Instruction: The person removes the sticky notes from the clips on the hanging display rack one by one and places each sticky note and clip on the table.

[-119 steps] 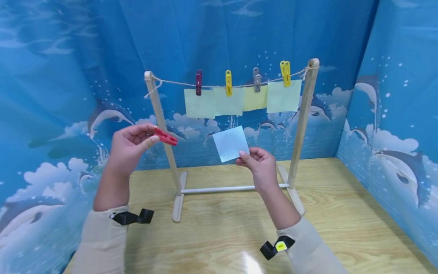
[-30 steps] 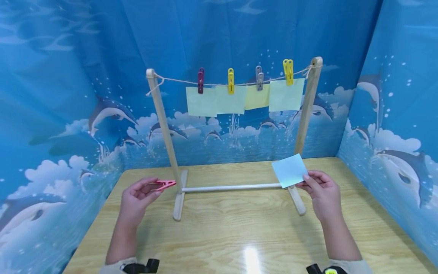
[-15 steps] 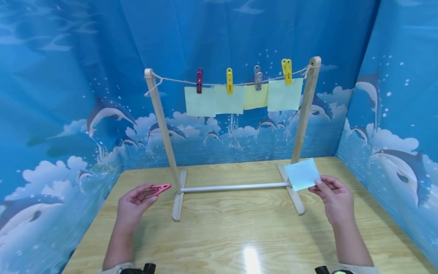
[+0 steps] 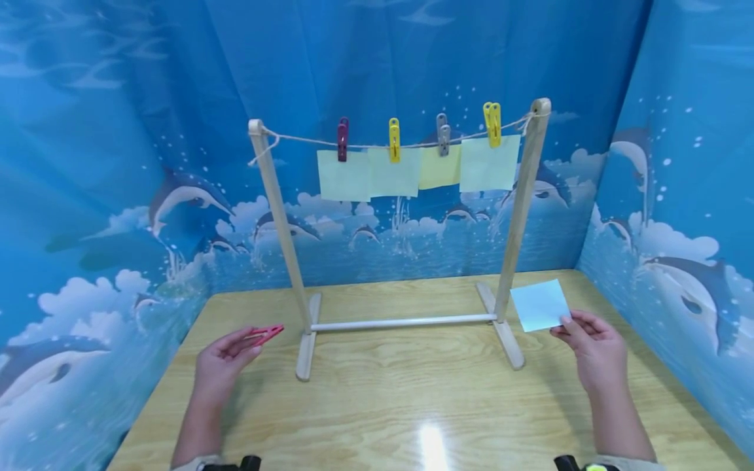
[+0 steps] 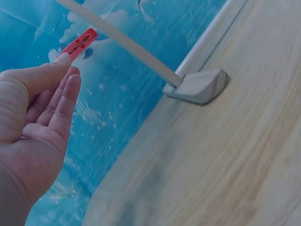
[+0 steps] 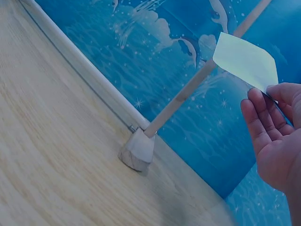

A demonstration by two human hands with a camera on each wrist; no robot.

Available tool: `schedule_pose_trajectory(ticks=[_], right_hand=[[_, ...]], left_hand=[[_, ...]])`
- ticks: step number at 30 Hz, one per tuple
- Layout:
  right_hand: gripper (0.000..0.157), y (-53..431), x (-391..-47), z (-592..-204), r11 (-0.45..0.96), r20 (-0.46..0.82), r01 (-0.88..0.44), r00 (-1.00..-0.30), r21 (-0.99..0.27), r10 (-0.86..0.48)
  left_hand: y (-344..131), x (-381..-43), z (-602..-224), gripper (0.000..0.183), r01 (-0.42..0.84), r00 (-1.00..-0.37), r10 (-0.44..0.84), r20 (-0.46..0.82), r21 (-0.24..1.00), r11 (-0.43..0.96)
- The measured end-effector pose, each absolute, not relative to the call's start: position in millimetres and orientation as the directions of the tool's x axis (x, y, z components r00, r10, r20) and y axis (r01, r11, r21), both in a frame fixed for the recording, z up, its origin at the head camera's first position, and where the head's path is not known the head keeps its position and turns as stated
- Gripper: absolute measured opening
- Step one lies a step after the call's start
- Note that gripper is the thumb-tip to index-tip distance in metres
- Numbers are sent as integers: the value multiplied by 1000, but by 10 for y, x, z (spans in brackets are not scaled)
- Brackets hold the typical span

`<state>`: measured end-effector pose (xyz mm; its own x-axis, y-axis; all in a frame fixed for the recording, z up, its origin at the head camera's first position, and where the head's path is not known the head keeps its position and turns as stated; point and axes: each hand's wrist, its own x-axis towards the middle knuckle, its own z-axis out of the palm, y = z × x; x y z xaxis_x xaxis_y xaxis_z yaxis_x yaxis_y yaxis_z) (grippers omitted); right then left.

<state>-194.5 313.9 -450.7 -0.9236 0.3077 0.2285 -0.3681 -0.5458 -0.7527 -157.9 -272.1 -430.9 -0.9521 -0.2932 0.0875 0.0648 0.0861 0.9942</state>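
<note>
Head view: A person's left hand [image 4: 219, 367] pinches a red clothespin [image 4: 269, 334] above a wood-grain table [image 4: 377, 399], just beside the left post [image 4: 280, 222] of a wooden drying rack. Across the frame, the right hand [image 4: 597, 352] grips a light-blue paper square [image 4: 538, 306] by its lower corner, near the right post [image 4: 521, 212] and to its outer side. Between the posts, above a white crossbar [image 4: 403, 322], a string [image 4: 312, 140] bears four pinned sheets: a pale green sheet [image 4: 344, 182] under a dark purple clothespin [image 4: 342, 139], another under a yellow one, a yellow sheet [image 4: 440, 173] under a gray clothespin [image 4: 443, 135], and a third pale green one under a second yellow pin. A dolphin-print backdrop [image 4: 377, 65] hangs behind.

Left wrist view: Thumb and fingertips clasp one end of the red clothespin, its other end slanting upward, well apart from the rack's wooden foot [image 5: 200, 86].

Right wrist view: The thumb presses the paper's corner against the fingers; the tilted sheet overlaps the post in this view.
</note>
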Motion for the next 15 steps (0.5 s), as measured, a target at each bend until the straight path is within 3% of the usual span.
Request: schedule_pose_trajectory(ticks=[10, 15], right_hand=[[20, 3257, -2020, -4668, -611, 208, -380, -919, -695, 335], [19, 3319, -2067, -4764, -584, 166, -349, -924, -733, 344]], left_hand=[[-2842, -1621, -4488, 44, 62, -946, -314, 84, 995, 81], [-2890, -1663, -4563, 43, 56, -943, -324, 76, 996, 72]])
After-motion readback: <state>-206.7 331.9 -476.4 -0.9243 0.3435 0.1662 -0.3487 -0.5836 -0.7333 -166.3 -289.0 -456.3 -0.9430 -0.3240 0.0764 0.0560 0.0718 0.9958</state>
